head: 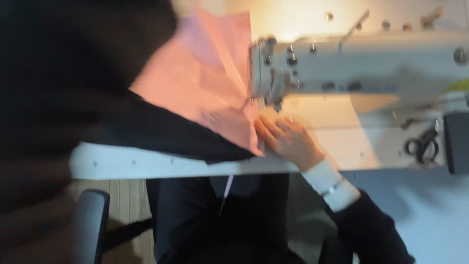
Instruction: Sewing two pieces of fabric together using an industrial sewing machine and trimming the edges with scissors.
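Note:
My right hand lies flat on the white table, fingers together, pressing the edge of a pink fabric piece just below the sewing machine's needle. The pink fabric lies over black fabric and rises up to the left. The white sewing machine stretches to the right. My left hand is not in view; a dark blurred sleeve or cloth fills the upper left. The whole frame is motion-blurred.
Black scissors lie on the table at the right, next to a dark box-shaped object. A chair armrest stands at the lower left above a wooden floor. My dark-clothed lap is under the table edge.

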